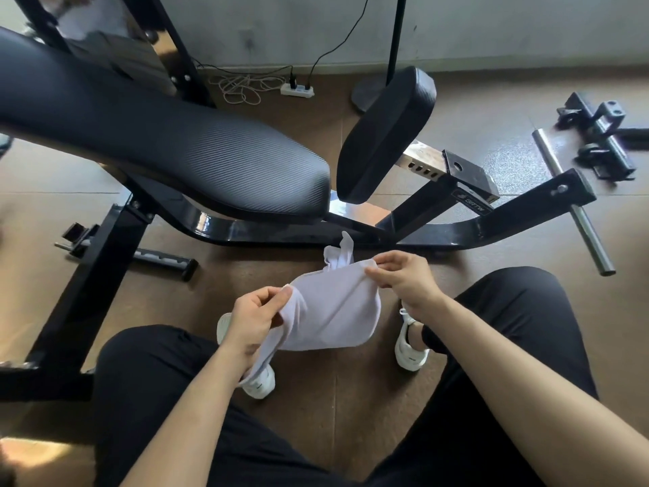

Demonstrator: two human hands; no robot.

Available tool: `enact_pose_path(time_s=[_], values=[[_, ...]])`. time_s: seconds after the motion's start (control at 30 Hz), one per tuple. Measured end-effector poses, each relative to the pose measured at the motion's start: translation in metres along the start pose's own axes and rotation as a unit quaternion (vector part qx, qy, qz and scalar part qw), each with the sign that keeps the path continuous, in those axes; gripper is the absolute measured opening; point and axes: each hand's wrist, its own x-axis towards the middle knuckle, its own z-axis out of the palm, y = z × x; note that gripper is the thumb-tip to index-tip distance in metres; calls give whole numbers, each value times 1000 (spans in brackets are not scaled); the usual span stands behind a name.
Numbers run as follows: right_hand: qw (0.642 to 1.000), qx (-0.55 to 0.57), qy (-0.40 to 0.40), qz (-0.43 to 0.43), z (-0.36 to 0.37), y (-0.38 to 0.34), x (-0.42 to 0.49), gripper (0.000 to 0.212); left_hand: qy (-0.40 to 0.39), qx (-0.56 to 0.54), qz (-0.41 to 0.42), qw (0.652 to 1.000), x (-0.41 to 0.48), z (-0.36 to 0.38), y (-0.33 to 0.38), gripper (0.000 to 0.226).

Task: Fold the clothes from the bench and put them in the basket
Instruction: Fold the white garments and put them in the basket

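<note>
Head view:
Garment: one white garment (pixel 333 307), held in the air between left hand (pixel 254 319) and right hand (pixel 404 275), nearer than the desk (pixel 158 142), not touching it.
Long axis: slanting from the left fingers (pixel 277 297) up to the right fingers (pixel 377 272); loose strip poking up just past the right fingers, tail drooping below the left ones.
Left fingers: pinching the lower-left edge.
Right fingers: pinching the hemmed upper-right edge.
Open room: bare floor (pixel 351 398) under the fingers; desk frame just beyond them.
Count: one garment, two white shoes (pixel 409 346).
</note>
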Motion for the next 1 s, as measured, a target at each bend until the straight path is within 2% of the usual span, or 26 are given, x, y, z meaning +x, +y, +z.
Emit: enact_pose_path(time_s=[0.1,0.23,0.4,0.5,0.67,0.9,1.0], values=[[999,15,-31,19,18,1,-9,15,-35,-16,-6,999,-2,2,-2,11],[996,-10,-77,-31,41,-2,-23,5,-75,-17,13,997,-5,8,-2,18],[979,-114,-102,-134,56,-4,-32,1,-44,-24,43,998,-11,17,-1,14],[966,-147,-106,-186,60,0,-34,8,-39,-42,40,998,-10,20,1,14],[961,-144,-119,-205,59,4,-32,14,-75,-59,48,994,-10,20,3,21],[957,-145,-89,-236,58,4,-31,10,-55,-26,64,996,-10,21,4,20],[950,-155,-103,-249,58,4,-33,11,-58,-25,55,996,-10,20,5,20]])
